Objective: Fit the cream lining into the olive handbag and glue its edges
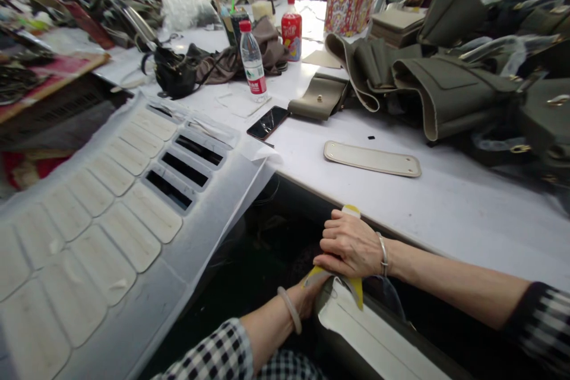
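Below the table's front edge, my right hand point(348, 244) has its fingers curled closed around a yellow-and-white flexible piece point(357, 293). Bits of that piece show above the knuckles and under the palm. My left hand point(310, 295) is just beneath, against the same piece; its fingers are hidden. Both hands are at the upper end of a dark olive bag part point(321, 332) with a white panel point(374, 332), which slants down toward the lower right. On the table beyond lies a pale strap-shaped piece point(372, 159) with small holes at its ends.
At left, a sheet-covered rack point(209, 214) carries rows of pale panels point(151, 211). The table holds a phone point(268, 123), a water bottle point(253, 62), a red bottle point(291, 29), an olive flap piece point(319, 97) and piled olive bags point(454, 86). Other people work at the back.
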{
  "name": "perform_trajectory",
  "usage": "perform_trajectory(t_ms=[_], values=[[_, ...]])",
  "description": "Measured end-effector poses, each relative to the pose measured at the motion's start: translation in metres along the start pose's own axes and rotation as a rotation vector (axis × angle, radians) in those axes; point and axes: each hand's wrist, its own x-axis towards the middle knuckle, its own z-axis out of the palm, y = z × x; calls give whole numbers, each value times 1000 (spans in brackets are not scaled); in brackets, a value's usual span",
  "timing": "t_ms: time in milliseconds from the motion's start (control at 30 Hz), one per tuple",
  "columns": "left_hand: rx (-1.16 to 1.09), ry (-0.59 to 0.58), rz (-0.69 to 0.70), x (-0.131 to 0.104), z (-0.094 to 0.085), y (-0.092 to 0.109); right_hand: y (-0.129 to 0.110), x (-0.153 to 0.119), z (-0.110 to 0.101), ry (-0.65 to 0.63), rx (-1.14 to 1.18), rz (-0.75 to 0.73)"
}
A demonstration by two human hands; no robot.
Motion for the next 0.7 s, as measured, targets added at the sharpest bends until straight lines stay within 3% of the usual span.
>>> perform_trajectory(t_ms=[133,233,300,367,500,700], values=[[-152,190,113,-28,-23,11,1,0,-1,6,-9,-21],[-205,188,275,-63,-34,30,0,1,-2,1,-13,-22],[-40,114,335,-82,-34,43,0,1,-3,-10,-17,-22],[212,112,331,-94,-31,53,0,1,-2,-15,-25,-19],[522,234,291,-95,-24,58,-1,-2,-2,-10,-26,-10],[620,226,339,-95,-21,56,-4,-9,-2,-19,-38,10]])
